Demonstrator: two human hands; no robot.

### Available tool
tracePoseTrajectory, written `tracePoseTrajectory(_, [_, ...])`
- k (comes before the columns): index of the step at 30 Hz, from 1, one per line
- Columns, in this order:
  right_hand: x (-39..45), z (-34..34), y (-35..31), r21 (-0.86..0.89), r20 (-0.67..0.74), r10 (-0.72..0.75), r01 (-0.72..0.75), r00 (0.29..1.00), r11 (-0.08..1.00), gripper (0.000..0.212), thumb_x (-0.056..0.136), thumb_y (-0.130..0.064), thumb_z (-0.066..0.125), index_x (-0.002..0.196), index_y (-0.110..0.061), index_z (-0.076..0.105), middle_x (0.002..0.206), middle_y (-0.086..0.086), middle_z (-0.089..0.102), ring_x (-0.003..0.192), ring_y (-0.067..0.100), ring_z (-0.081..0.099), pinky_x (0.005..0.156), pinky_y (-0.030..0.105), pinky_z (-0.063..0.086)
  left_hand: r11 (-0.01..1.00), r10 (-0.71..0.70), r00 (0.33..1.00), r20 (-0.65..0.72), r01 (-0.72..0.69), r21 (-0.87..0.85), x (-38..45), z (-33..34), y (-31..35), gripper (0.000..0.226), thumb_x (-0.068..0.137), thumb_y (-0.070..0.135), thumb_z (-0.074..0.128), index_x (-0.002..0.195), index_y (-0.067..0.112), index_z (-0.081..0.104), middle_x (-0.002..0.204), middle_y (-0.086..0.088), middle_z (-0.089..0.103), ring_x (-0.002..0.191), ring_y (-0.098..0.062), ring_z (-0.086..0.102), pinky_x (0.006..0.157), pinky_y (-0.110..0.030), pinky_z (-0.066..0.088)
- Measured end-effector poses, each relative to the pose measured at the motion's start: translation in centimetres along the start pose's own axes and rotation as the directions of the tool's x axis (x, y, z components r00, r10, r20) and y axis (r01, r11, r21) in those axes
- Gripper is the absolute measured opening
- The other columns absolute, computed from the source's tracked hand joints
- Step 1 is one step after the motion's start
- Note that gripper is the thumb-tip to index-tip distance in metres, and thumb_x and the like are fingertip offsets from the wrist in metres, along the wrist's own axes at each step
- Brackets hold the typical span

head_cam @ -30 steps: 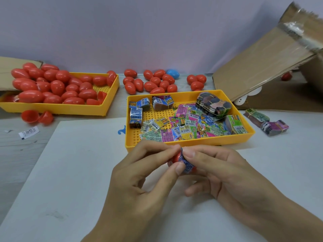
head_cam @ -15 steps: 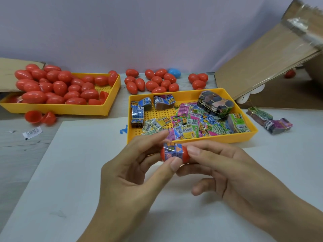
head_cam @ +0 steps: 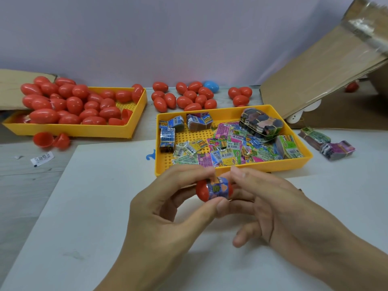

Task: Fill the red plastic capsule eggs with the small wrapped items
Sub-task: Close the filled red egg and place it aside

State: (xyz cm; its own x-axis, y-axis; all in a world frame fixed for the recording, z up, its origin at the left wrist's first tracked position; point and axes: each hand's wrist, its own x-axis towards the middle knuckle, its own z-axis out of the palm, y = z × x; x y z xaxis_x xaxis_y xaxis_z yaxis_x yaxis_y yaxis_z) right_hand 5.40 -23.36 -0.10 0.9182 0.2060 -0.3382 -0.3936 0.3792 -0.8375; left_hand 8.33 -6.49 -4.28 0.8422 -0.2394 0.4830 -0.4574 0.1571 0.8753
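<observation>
In the middle of the frame, the left hand (head_cam: 168, 211) and the right hand (head_cam: 270, 208) pinch the two red plastic egg halves (head_cam: 202, 191) from each side, likely to push them shut over the small blue wrapped item (head_cam: 218, 186) between them. The yellow plastic tray of wrapped items (head_cam: 231, 166) sits just above the hands, and the bare white mat (head_cam: 84, 206) leaves room at lower left.

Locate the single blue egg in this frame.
In the head view the blue egg lies at the back of the table by the wall, touching the loose red eggs behind the right-hand yellow tray.
</observation>
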Motion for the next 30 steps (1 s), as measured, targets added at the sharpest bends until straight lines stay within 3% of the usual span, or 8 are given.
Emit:
tracePoseTrajectory(4, [-0.1, -0.3, 0.2, -0.125, -0.05, -0.093, 0.087, 0.994, 0.988, 0.021, 0.067, -0.025, 0.085, 0.083, -0.014, 0.077, 0.087, 0.017, 0.074, 0.074, 0.021, 0.072, 0.045, 0.027, 0.054, 0.993, -0.112, 0.994, -0.005, 0.112, -0.035, -0.2, 0.3, 0.7, 0.047, 0.074, 0.023, 0.079, 0.119, 0.031, 0.07, 0.109, -0.003, 0.073, 0.106, -0.024, 0.07, 0.086, -0.026, 0.057])
tracePoseTrajectory(9, [-0.1, -0.5, 0.8, -0.365, -0.037, -0.384, 0.345, 0.923, 0.864, 0.031, 0.066, -0.009, 0.08, 0.094, -0.021, 0.074, 0.093, 0.007, 0.075, 0.088, 0.017, 0.072, 0.062, 0.031, 0.06, 0.955, -0.298, 0.954, -0.047, 0.297, -0.01, 0.1, 0.3, 1.4, 0.029, 0.078, 0.05, 0.064, 0.1, 0.036, 0.075, 0.089, -0.001, 0.074, 0.067, -0.018, 0.07, 0.062, -0.028, 0.058])
tracePoseTrajectory(12, [-0.3, -0.3, 0.8, -0.4, 0.027, -0.417, 0.392, 0.909, 0.828, 0.035, 0.068, -0.006, 0.076, 0.099, -0.023, 0.073, 0.1, 0.002, 0.075, 0.099, 0.015, 0.07, 0.071, 0.032, 0.06, 0.968, -0.25, 0.966, -0.068, 0.249, -0.027, 0.2, 0.4, 1.3, 0.019, 0.079, 0.035, 0.074, 0.096, 0.028, 0.078, 0.085, -0.005, 0.075, 0.069, -0.019, 0.071, 0.062, -0.025, 0.058])
tracePoseTrajectory(15, [-0.1, -0.4, 0.6, -0.289, -0.079, -0.322, 0.288, 0.943, 0.913, 0.028, 0.071, -0.021, 0.073, 0.098, -0.023, 0.075, 0.089, 0.0, 0.074, 0.082, 0.012, 0.07, 0.055, 0.029, 0.056, 0.987, -0.153, 0.986, -0.071, 0.148, -0.066, 0.2, 0.3, 0.9, 0.033, 0.076, 0.011, 0.081, 0.105, 0.025, 0.074, 0.101, -0.005, 0.074, 0.092, -0.02, 0.073, 0.078, -0.023, 0.057])
tracePoseTrajectory(18, [0.0, -0.2, 0.6, -0.357, -0.077, -0.252, 0.209, 0.965, 0.91, 0.031, 0.074, -0.043, 0.068, 0.085, -0.015, 0.076, 0.072, 0.008, 0.07, 0.062, 0.015, 0.064, 0.039, 0.026, 0.046, 0.995, -0.071, 0.997, -0.002, 0.071, -0.069, 0.0, 0.2, 0.8, 0.048, 0.077, 0.009, 0.073, 0.121, 0.026, 0.065, 0.112, -0.007, 0.07, 0.108, -0.026, 0.067, 0.089, -0.027, 0.054])
tracePoseTrajectory(21, [-0.1, -0.2, 0.9, -0.388, -0.029, -0.35, 0.312, 0.936, 0.867, 0.019, 0.076, -0.033, 0.072, 0.087, -0.019, 0.077, 0.072, 0.01, 0.072, 0.06, 0.017, 0.067, 0.04, 0.027, 0.048, 0.995, -0.072, 0.997, 0.021, 0.073, -0.065, -0.3, 0.2, 0.7, 0.058, 0.076, 0.008, 0.071, 0.129, 0.028, 0.058, 0.119, -0.007, 0.066, 0.116, -0.029, 0.063, 0.093, -0.03, 0.054])
tracePoseTrajectory(27, [-0.2, -0.6, 1.3, -0.585, 0.04, -0.554, 0.469, 0.831, 0.661, 0.037, 0.075, -0.011, 0.074, 0.103, -0.035, 0.076, 0.096, -0.003, 0.074, 0.085, 0.014, 0.069, 0.051, 0.033, 0.056, 0.954, -0.287, 0.958, -0.015, 0.284, -0.099, -0.2, 0.4, 1.3, 0.03, 0.076, 0.038, 0.071, 0.104, 0.027, 0.074, 0.095, -0.006, 0.075, 0.085, -0.025, 0.073, 0.072, -0.03, 0.06])
tracePoseTrajectory(30, [-0.3, -0.4, 1.1, -0.489, 0.005, -0.535, 0.469, 0.845, 0.736, 0.041, 0.077, -0.006, 0.067, 0.106, -0.034, 0.076, 0.099, -0.003, 0.074, 0.086, 0.012, 0.068, 0.054, 0.028, 0.055, 0.967, -0.24, 0.969, -0.061, 0.234, -0.097, 0.0, 0.6, 1.2, 0.027, 0.076, 0.019, 0.08, 0.102, 0.025, 0.075, 0.09, -0.005, 0.076, 0.08, -0.022, 0.074, 0.069, -0.025, 0.059])
